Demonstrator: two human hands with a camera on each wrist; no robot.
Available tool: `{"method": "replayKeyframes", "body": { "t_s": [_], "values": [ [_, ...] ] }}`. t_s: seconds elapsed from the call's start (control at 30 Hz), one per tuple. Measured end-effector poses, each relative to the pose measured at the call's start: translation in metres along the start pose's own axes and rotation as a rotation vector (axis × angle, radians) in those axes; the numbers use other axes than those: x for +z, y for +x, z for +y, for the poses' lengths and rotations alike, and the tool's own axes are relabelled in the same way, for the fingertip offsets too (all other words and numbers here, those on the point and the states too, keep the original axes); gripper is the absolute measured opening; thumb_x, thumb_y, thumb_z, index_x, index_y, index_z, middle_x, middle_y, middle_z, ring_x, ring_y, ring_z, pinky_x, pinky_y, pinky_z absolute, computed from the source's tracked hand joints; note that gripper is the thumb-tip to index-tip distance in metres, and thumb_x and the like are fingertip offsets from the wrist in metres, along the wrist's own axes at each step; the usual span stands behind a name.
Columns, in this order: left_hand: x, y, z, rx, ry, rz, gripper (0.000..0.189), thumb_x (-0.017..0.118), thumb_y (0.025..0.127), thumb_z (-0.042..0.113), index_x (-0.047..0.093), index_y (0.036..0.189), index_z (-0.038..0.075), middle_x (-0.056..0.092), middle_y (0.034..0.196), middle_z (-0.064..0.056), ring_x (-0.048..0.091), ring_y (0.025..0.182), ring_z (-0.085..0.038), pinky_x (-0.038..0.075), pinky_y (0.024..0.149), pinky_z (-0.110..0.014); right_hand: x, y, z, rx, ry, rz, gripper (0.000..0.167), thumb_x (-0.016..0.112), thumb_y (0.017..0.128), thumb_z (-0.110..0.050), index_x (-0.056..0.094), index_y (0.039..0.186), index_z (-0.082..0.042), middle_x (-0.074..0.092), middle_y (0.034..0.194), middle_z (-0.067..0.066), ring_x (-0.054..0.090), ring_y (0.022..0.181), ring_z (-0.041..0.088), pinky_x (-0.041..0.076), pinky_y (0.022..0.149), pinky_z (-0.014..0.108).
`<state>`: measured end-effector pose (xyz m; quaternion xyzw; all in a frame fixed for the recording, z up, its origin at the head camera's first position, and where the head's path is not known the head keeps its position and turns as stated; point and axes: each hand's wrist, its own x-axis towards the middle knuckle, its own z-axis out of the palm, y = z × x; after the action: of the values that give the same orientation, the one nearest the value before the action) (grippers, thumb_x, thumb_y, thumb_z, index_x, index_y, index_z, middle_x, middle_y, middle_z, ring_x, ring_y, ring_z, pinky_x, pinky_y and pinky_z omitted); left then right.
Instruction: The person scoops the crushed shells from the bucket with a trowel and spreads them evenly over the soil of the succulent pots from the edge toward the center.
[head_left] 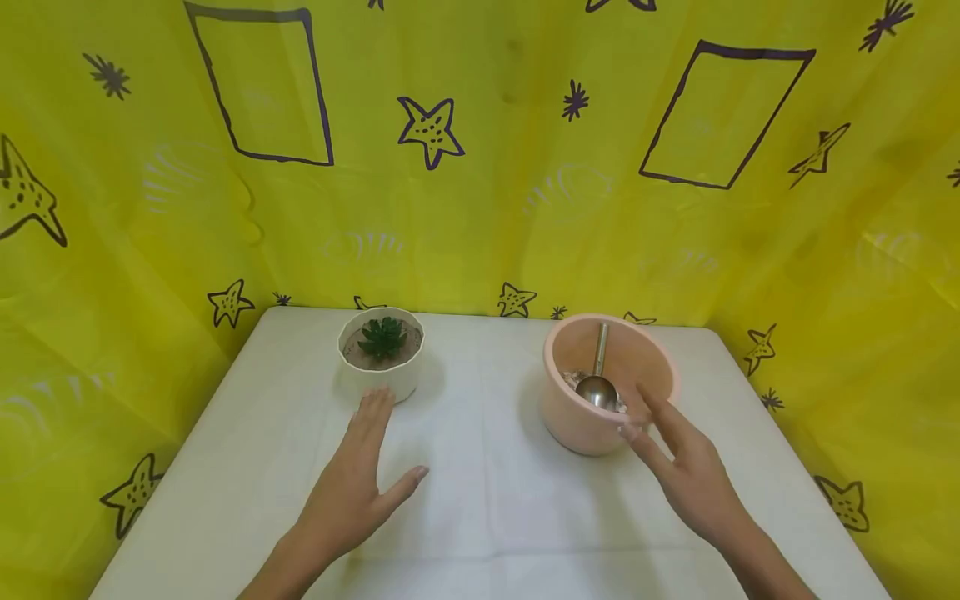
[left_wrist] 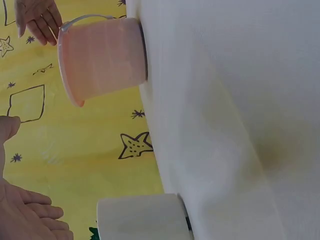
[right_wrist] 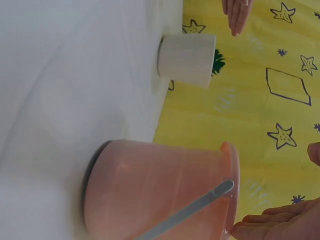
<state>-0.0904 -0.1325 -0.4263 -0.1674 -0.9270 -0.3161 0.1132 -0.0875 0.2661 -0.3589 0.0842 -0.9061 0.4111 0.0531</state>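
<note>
Hands (head_left: 351,492) (head_left: 693,479) spread, near pot (head_left: 402,379), near bucket (head_left: 573,423)

Yellow curtain (head_left: 480,225) behind white table (head_left: 480,467)

**Bright Metal, Smooth Plastic**

A glossy metal scoop (head_left: 597,390) and a smooth, plastic-looking bucket (head_left: 577,425) sit by the right fingers (head_left: 670,419); just ahead of the left fingers (head_left: 375,408), a smooth matt pot (head_left: 384,377) holds grainy soil (head_left: 354,348). Below, matt, creased cloth (head_left: 487,467) covers the worktop.
</note>
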Motion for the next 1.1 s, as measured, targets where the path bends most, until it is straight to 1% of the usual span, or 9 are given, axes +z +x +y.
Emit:
{"method": "replayKeyframes", "body": {
  "t_s": [0.07, 0.13, 0.2, 0.53, 0.63, 0.73, 0.87, 1.03, 1.1],
  "values": [
    [0.003, 0.001, 0.001, 0.005, -0.043, 0.003, 0.097, 0.079, 0.095, 0.037, 0.024, 0.166, 0.001, 0.021, 0.173, -0.015, 0.019, 0.158, -0.037, 0.026, 0.121, -0.061, -0.002, 0.002, 0.000, -0.007, 0.023, 0.003, 0.065, 0.057, 0.111, -0.029, 0.032, 0.164, -0.002, 0.032, 0.167, 0.019, 0.030, 0.150, 0.050, 0.035, 0.121, 0.038],
    [0.007, 0.001, 0.002, -0.003, -0.096, -0.005, 0.095, 0.078, 0.096, 0.038, 0.024, 0.167, 0.003, 0.021, 0.173, -0.013, 0.021, 0.158, -0.035, 0.028, 0.120, -0.061, -0.003, 0.004, 0.000, -0.005, 0.044, 0.001, 0.064, 0.057, 0.111, -0.028, 0.032, 0.163, 0.002, 0.032, 0.167, 0.019, 0.032, 0.150, 0.050, 0.034, 0.112, 0.015],
    [0.012, 0.002, 0.004, -0.015, -0.156, -0.013, 0.093, 0.078, 0.096, 0.036, 0.025, 0.167, 0.005, 0.022, 0.173, -0.011, 0.023, 0.157, -0.033, 0.029, 0.121, -0.060, -0.003, 0.006, 0.000, -0.005, 0.069, -0.002, 0.064, 0.056, 0.111, -0.028, 0.032, 0.162, 0.004, 0.033, 0.166, 0.021, 0.034, 0.148, 0.051, 0.030, 0.101, 0.003],
    [0.032, 0.010, 0.021, -0.003, -0.318, -0.009, 0.092, 0.081, 0.093, 0.029, 0.029, 0.166, 0.006, 0.028, 0.171, -0.012, 0.025, 0.157, -0.028, 0.028, 0.121, -0.055, -0.004, 0.016, -0.003, 0.037, 0.097, -0.016, 0.065, 0.052, 0.113, -0.032, 0.032, 0.160, 0.009, 0.034, 0.165, 0.025, 0.037, 0.147, 0.049, 0.037, 0.101, 0.009],
    [0.034, 0.012, 0.026, 0.016, -0.354, 0.003, 0.092, 0.081, 0.093, 0.027, 0.029, 0.166, 0.006, 0.029, 0.171, -0.011, 0.025, 0.157, -0.027, 0.028, 0.122, -0.055, -0.005, 0.020, -0.004, 0.065, 0.091, -0.024, 0.069, 0.052, 0.112, -0.037, 0.031, 0.160, 0.009, 0.034, 0.165, 0.023, 0.037, 0.149, 0.046, 0.041, 0.108, 0.024],
    [0.036, 0.016, 0.031, 0.026, -0.378, 0.006, 0.092, 0.081, 0.093, 0.026, 0.029, 0.166, 0.007, 0.029, 0.171, -0.010, 0.024, 0.157, -0.025, 0.027, 0.122, -0.055, -0.008, 0.025, -0.005, 0.093, 0.096, -0.032, 0.073, 0.054, 0.111, -0.039, 0.030, 0.161, 0.008, 0.033, 0.166, 0.023, 0.036, 0.150, 0.044, 0.038, 0.112, 0.036],
    [0.041, 0.022, 0.036, 0.026, -0.401, -0.004, 0.091, 0.079, 0.094, 0.028, 0.028, 0.166, 0.007, 0.028, 0.171, -0.009, 0.022, 0.158, -0.023, 0.025, 0.123, -0.054, -0.011, 0.031, -0.005, 0.106, 0.119, -0.040, 0.073, 0.055, 0.111, -0.037, 0.028, 0.161, 0.009, 0.032, 0.166, 0.024, 0.034, 0.151, 0.044, 0.037, 0.113, 0.037],
    [0.047, 0.030, 0.040, 0.032, -0.431, -0.006, 0.089, 0.078, 0.095, 0.029, 0.029, 0.166, 0.006, 0.027, 0.171, -0.005, 0.022, 0.158, -0.024, 0.026, 0.123, -0.055, -0.011, 0.037, -0.005, 0.110, 0.135, -0.041, 0.073, 0.054, 0.112, -0.038, 0.027, 0.162, 0.008, 0.032, 0.166, 0.026, 0.034, 0.150, 0.046, 0.032, 0.114, 0.054],
    [0.050, 0.032, 0.041, 0.033, -0.443, -0.003, 0.089, 0.078, 0.095, 0.029, 0.029, 0.166, 0.006, 0.028, 0.171, -0.005, 0.022, 0.158, -0.025, 0.026, 0.123, -0.057, -0.010, 0.040, -0.004, 0.114, 0.151, -0.043, 0.073, 0.053, 0.112, -0.038, 0.027, 0.162, 0.008, 0.031, 0.166, 0.026, 0.034, 0.151, 0.046, 0.031, 0.115, 0.057]
  ]
}}
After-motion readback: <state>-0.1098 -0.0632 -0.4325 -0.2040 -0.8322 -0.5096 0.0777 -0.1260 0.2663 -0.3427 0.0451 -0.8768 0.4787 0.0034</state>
